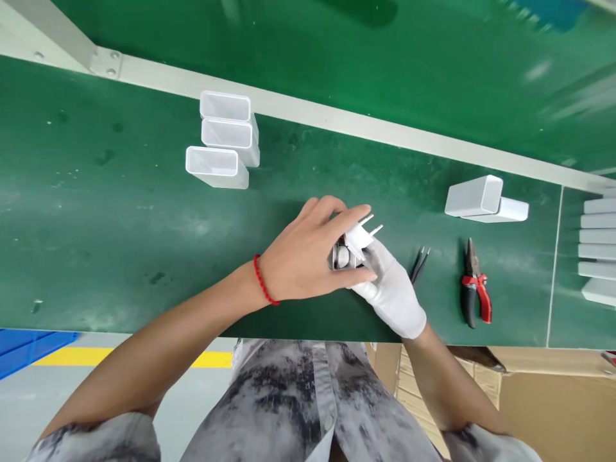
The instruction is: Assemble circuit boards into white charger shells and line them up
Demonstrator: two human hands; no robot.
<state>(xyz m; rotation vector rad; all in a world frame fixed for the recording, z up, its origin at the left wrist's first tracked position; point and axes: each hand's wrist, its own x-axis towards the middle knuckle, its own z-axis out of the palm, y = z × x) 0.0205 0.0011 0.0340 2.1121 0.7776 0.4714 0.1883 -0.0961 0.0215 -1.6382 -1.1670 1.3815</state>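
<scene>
Over the green bench, both hands meet on one small white plug housing [360, 240] with two pins sticking out to the upper right. My left hand [308, 253], bare and with a red cord at the wrist, curls over it from the left, fingers above and thumb below. A round silvery part [342, 257] shows in the opening between finger and thumb. In a white glove, my right hand [392, 289] closes round the piece from the right and below; its fingertips are mostly hidden. Black tweezers [420, 264] lie just right of the glove.
Red-and-black pliers [474, 285] lie farther right. Three open white sleeves [219, 168] stand at the back left, two more white cases [476, 196] at the back right. Several white cases [598, 234] are stacked at the right edge. A pale rail [337, 119] crosses behind.
</scene>
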